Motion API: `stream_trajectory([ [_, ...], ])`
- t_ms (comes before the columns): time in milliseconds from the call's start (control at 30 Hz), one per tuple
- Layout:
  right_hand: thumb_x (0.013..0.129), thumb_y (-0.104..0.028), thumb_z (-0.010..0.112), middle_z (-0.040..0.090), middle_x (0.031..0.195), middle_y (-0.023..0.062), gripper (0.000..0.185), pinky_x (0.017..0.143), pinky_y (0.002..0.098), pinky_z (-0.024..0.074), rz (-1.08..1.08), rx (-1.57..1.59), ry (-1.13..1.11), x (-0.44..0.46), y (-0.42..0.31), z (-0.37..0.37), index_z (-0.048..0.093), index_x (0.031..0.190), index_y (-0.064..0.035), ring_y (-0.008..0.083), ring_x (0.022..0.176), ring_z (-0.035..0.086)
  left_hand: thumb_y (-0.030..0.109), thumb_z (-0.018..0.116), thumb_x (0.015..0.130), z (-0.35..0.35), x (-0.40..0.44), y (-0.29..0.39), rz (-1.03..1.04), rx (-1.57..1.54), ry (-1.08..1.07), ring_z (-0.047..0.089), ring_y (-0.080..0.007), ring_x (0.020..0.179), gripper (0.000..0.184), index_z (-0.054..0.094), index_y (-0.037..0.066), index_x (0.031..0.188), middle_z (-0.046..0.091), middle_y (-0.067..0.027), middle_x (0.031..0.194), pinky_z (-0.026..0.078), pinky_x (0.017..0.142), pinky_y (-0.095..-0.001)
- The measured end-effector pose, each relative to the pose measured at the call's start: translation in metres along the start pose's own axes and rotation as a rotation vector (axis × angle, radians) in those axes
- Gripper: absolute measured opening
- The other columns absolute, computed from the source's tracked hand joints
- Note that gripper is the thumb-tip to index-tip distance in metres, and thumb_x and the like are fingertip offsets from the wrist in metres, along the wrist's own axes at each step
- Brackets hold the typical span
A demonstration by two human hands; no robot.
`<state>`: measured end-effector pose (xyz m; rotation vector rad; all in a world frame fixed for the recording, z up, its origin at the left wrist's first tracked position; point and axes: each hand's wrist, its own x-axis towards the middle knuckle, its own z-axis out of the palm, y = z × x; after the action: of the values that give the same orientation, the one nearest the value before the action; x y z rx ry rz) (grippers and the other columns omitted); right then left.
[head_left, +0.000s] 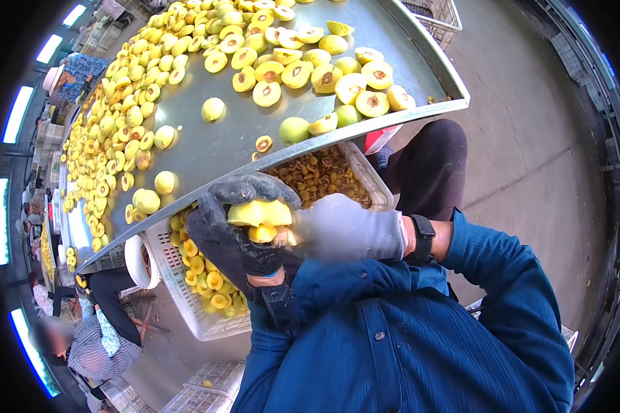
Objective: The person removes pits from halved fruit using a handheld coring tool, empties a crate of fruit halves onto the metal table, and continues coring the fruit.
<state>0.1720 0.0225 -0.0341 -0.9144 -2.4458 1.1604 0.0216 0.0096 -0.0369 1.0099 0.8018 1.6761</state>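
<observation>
My left hand [238, 220], in a dark glove, is closed round a yellow fruit half [260, 213] above the crates. Against the fruit's lower right side is my right hand [337, 227], in a pale grey glove; blur hides its fingers and anything in them. Many yellow halves, some with brown centres, lie on the metal table [207, 148] beyond my hands. Under my left hand a white crate [179, 292] holds hollowed yellow halves. Another crate [366, 172], full of brown pieces, is partly under the table edge.
A white bucket [142, 261] hangs near the table edge at left. A seated co-worker [103, 344] is at lower left, another person [79, 76] at upper left. My knee [434, 162] is right of the crate of brown pieces. More crates [210, 389] stand below.
</observation>
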Motion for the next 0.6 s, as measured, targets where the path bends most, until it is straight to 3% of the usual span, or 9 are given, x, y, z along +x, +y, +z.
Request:
stream_trajectory([
  [133,0.084,-0.026,0.063,0.066,0.075,0.0199,0.024,0.065,0.0465,0.0513,0.143,0.279,-0.289,0.005,-0.004,-0.013,0.063,0.091,-0.0036,0.0404,0.071,0.064,0.042,0.032,0.104,-0.003,0.002,0.001,-0.034,-0.143,-0.146,0.051,-0.0289,0.066,0.038,0.049,0.012,0.087,0.048,-0.0086,0.074,0.049,0.061,-0.0423],
  [167,0.084,-0.027,0.063,0.065,0.075,0.0193,0.024,0.064,0.046,0.0512,0.069,0.392,-0.271,0.005,0.001,-0.01,0.063,0.092,-0.0039,0.0401,0.071,0.064,0.04,0.034,0.104,-0.002,0.003,0.002,-0.066,-0.24,-0.212,0.054,-0.0286,0.064,0.037,0.051,0.011,0.088,0.052,-0.0095,0.075,0.05,0.061,-0.0429],
  [300,0.082,-0.027,0.065,0.064,0.072,0.0172,0.025,0.063,0.0444,0.0505,0.037,0.606,-0.228,0.003,0.005,-0.008,0.061,0.094,-0.0054,0.0382,0.071,0.064,0.041,0.038,0.103,0.003,-0.001,0.002,-0.011,-0.144,-0.005,0.062,-0.028,0.08,0.041,0.055,0.005,0.104,0.061,-0.0146,0.093,0.055,0.073,-0.0444],
  [400,0.08,-0.02,0.064,0.062,0.068,0.0147,0.016,0.059,0.046,0.0495,-0.108,0.102,-0.013,0.004,0.019,0.009,0.058,0.09,-0.0088,0.0353,0.066,0.065,0.048,0.039,0.102,0.002,0.013,0.006,-0.259,-0.505,0.388,0.064,-0.0282,0.089,0.05,0.053,0.003,0.115,0.063,-0.0145,0.103,0.056,0.075,-0.0424],
  [433,0.08,-0.019,0.064,0.062,0.067,0.0144,0.015,0.058,0.0465,0.0495,-0.113,0.014,0.049,-0.001,0.029,0.017,0.057,0.089,-0.009,0.0351,0.065,0.065,0.05,0.035,0.102,-0.014,0.016,-0.007,-0.184,-0.424,0.368,0.065,-0.0303,0.094,0.052,0.053,0.004,0.121,0.063,-0.0149,0.112,0.056,0.081,-0.0431],
  [467,0.08,-0.018,0.063,0.062,0.066,0.0142,0.013,0.058,0.047,0.0496,-0.116,-0.075,0.115,-0.005,0.043,0.024,0.057,0.088,-0.0092,0.035,0.064,0.065,0.049,0.031,0.104,-0.002,0.012,-0.002,-0.067,-0.033,0.375,0.065,-0.0311,0.092,0.053,0.056,0.004,0.116,0.065,-0.0137,0.109,0.054,0.084,-0.0403],
  [533,0.081,-0.019,0.06,0.062,0.065,0.0154,0.014,0.056,0.0479,0.0502,0.169,-0.401,0.005,-0.012,0.096,0.046,0.057,0.086,-0.0067,0.0366,0.062,0.065,0.042,0.045,0.101,-0.011,0.008,0.003,-0.091,-0.146,0.357,0.065,-0.0331,0.09,0.043,0.057,0.002,0.112,0.065,-0.0153,0.109,0.052,0.084,-0.0394],
  [567,0.082,-0.019,0.059,0.063,0.065,0.0164,0.014,0.057,0.0478,0.0507,0.205,-0.421,-0.035,-0.023,0.115,0.05,0.057,0.085,-0.0054,0.0368,0.063,0.065,0.027,0.055,0.096,-0.021,0.005,0.016,0.132,0.551,0.225,0.064,-0.0314,0.09,0.034,0.056,-0.002,0.114,0.063,-0.0154,0.108,0.052,0.086,-0.0379],
  [600,0.082,-0.019,0.057,0.063,0.065,0.0173,0.015,0.058,0.0477,0.0513,0.244,-0.446,-0.073,-0.032,0.124,0.051,0.057,0.084,-0.0042,0.0371,0.064,0.065,0.022,0.056,0.094,-0.029,0.003,0.015,0.168,0.571,0.277,0.063,-0.029,0.092,0.032,0.057,-0.003,0.113,0.063,-0.0147,0.106,0.052,0.086,-0.0363],
])
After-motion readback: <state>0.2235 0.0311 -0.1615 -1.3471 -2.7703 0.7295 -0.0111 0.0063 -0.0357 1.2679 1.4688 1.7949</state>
